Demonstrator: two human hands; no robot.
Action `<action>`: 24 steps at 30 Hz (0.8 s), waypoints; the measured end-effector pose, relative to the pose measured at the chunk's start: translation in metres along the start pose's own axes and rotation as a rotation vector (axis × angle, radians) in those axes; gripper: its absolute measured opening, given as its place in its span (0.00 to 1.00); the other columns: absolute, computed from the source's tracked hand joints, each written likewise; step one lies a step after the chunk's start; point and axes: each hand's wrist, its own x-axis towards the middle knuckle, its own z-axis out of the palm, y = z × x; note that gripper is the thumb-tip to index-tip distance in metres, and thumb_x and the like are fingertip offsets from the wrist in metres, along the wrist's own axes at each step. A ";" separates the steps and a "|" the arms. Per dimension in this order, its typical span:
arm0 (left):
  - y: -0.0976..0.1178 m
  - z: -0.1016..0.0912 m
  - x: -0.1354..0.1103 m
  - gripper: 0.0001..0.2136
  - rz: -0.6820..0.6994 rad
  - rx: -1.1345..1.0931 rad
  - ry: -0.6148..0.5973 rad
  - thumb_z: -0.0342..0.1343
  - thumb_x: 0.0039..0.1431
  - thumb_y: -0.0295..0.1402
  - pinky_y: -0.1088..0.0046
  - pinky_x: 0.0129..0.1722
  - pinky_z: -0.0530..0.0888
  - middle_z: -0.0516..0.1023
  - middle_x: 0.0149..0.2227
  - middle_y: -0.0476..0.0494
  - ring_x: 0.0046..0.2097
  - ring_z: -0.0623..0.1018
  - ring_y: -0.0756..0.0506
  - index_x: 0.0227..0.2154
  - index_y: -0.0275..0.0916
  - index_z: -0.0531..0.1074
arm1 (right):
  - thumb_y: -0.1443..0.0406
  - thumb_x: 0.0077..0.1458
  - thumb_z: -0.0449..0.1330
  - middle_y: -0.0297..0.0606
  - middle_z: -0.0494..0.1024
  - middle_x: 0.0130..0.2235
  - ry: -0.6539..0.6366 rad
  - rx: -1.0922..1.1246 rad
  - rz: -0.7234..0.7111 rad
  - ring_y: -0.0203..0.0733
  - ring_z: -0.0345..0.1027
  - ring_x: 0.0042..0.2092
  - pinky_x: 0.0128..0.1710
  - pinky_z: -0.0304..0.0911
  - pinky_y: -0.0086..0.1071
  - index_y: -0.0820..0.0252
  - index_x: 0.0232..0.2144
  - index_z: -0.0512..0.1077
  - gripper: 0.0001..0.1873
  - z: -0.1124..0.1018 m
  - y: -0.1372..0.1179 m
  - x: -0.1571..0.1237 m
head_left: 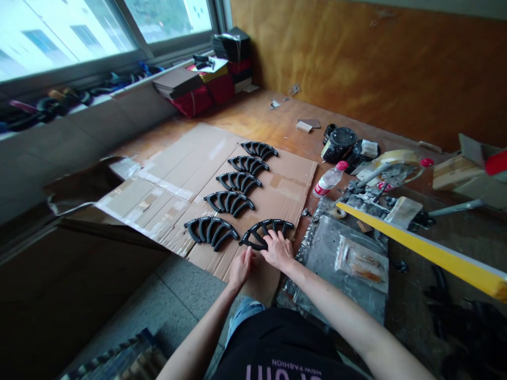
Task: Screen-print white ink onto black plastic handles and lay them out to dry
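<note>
Five fan-shaped sets of black curved handle-like pieces lie in a line on flattened cardboard point(285, 171), the nearest one being the left front fan point(209, 231). A separate black fan point(256, 232) sits at the cardboard's near right, in front of me. My right hand point(278, 249) rests over its right part with fingers spread, touching the curved pieces. Beside the near left end of this fan is my left hand point(241, 268), its fingers curled together. What those fingers hold, if anything, is hidden.
Right of the cardboard stand a pink-capped bottle point(329, 179) and black jars point(339, 143). A yellow bar point(420, 248) crosses above a grey, glue-stained board point(328, 264). Stacked dark and red blocks point(194, 100) are by the window. A cardboard box point(461, 166) stands far right.
</note>
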 end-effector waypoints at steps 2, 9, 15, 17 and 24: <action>0.005 0.002 0.006 0.20 0.204 0.208 0.048 0.40 0.64 0.48 0.70 0.35 0.71 0.76 0.27 0.44 0.31 0.77 0.45 0.30 0.41 0.71 | 0.55 0.53 0.62 0.41 0.67 0.57 0.062 0.041 0.045 0.52 0.60 0.55 0.47 0.65 0.46 0.52 0.48 0.71 0.20 -0.014 0.011 0.016; 0.011 0.015 0.044 0.15 0.592 0.662 0.140 0.42 0.66 0.37 0.67 0.42 0.68 0.77 0.29 0.41 0.36 0.76 0.43 0.28 0.43 0.70 | 0.54 0.53 0.62 0.42 0.68 0.57 0.259 0.057 0.244 0.51 0.60 0.57 0.51 0.62 0.44 0.54 0.48 0.73 0.21 -0.070 0.057 0.139; -0.003 0.019 0.053 0.10 0.672 0.661 0.211 0.46 0.64 0.32 0.65 0.38 0.70 0.78 0.28 0.44 0.33 0.77 0.43 0.29 0.45 0.70 | 0.52 0.55 0.59 0.46 0.66 0.57 0.279 0.040 0.497 0.55 0.60 0.57 0.51 0.60 0.48 0.55 0.52 0.71 0.25 -0.089 0.093 0.244; -0.006 0.019 0.055 0.09 0.700 0.662 0.234 0.47 0.63 0.31 0.65 0.37 0.71 0.78 0.27 0.44 0.31 0.77 0.43 0.28 0.45 0.69 | 0.52 0.55 0.58 0.47 0.66 0.57 0.243 0.030 0.551 0.55 0.61 0.56 0.50 0.61 0.48 0.55 0.52 0.71 0.24 -0.091 0.101 0.268; -0.005 0.020 0.062 0.09 0.765 0.654 0.258 0.48 0.62 0.29 0.65 0.36 0.75 0.75 0.23 0.47 0.26 0.77 0.45 0.26 0.46 0.68 | 0.55 0.56 0.59 0.46 0.68 0.57 0.292 -0.019 0.464 0.57 0.59 0.56 0.48 0.62 0.49 0.54 0.49 0.72 0.20 -0.090 0.099 0.283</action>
